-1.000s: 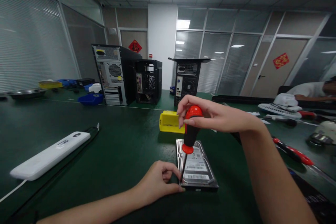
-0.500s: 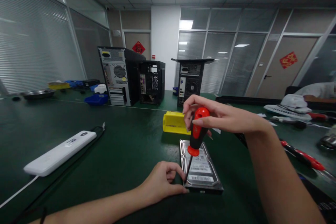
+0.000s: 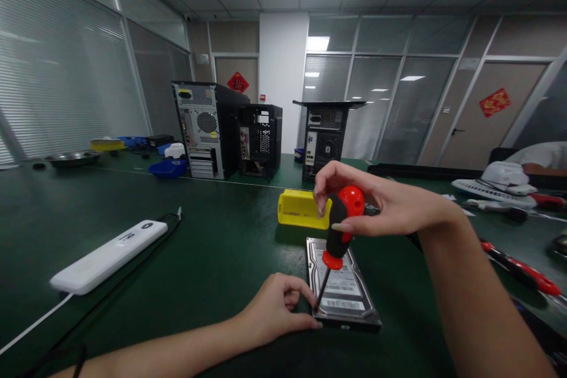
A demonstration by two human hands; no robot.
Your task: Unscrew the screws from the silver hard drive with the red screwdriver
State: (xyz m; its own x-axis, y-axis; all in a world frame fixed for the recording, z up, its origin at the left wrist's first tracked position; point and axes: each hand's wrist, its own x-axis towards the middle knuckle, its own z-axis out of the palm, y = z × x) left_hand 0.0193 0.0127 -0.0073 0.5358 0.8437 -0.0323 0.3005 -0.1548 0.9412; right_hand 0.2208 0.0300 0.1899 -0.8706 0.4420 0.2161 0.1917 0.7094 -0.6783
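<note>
Right hand (image 3: pixel 376 204) pinching screwdriver (image 3: pixel 339 236), handle now tilting further right than a second ago; tip staying at drive (image 3: pixel 343 286) corner; left hand (image 3: pixel 277 310) curled, bracing its edge

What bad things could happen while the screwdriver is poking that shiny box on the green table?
1. The red-and-black screwdriver leans, tip at the silver hard drive corner; it might slip off.
2. The left hand has fingertips right beside that tip, so a slip could jab them.
3. The right hand pinches only the handle's top, so the grip may wobble.
</note>
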